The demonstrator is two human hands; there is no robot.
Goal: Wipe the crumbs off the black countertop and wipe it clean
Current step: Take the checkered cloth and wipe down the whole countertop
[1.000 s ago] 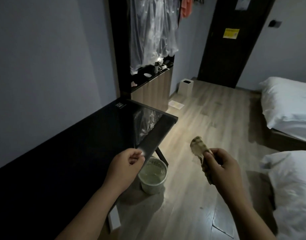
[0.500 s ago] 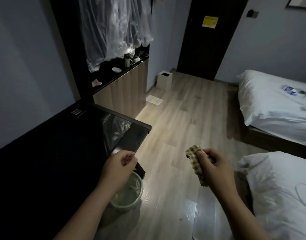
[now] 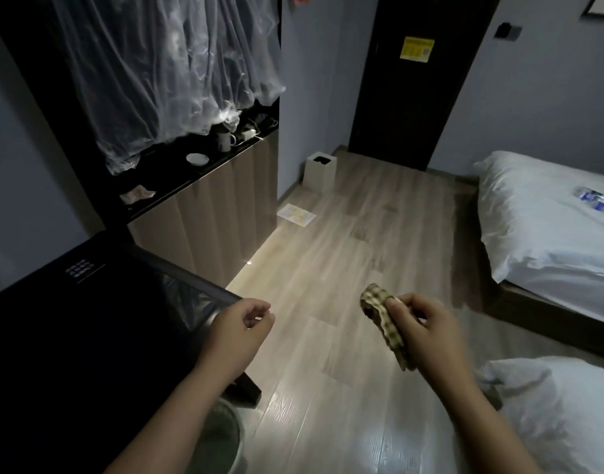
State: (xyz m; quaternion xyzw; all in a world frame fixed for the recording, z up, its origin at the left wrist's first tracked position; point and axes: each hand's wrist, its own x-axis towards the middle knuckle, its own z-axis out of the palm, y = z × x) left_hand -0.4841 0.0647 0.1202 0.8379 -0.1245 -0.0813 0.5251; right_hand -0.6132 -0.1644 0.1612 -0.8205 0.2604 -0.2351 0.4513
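The black countertop [image 3: 88, 336] fills the lower left, very dark, with a glossy reflection near its right corner. No crumbs can be made out on it in this light. My left hand [image 3: 239, 331] hovers just past the counter's right edge, fingers loosely curled toward the thumb, nothing visible in them. My right hand [image 3: 427, 331] is held over the wooden floor, shut on a bunched beige checked cloth [image 3: 382, 316] that hangs down from the fingers.
A round waste bin [image 3: 222, 436] sits on the floor under my left forearm, mostly hidden. Behind the counter stands a wood-fronted cabinet [image 3: 218, 220] with mugs and a dish. A white box bin [image 3: 321, 171] is near the dark door; beds [image 3: 540, 227] line the right.
The view has swung right and dipped, so the counter shows less. My left hand has drifted off the counter edge, and the bin has slid under my forearm. The cloth stays in my right hand.
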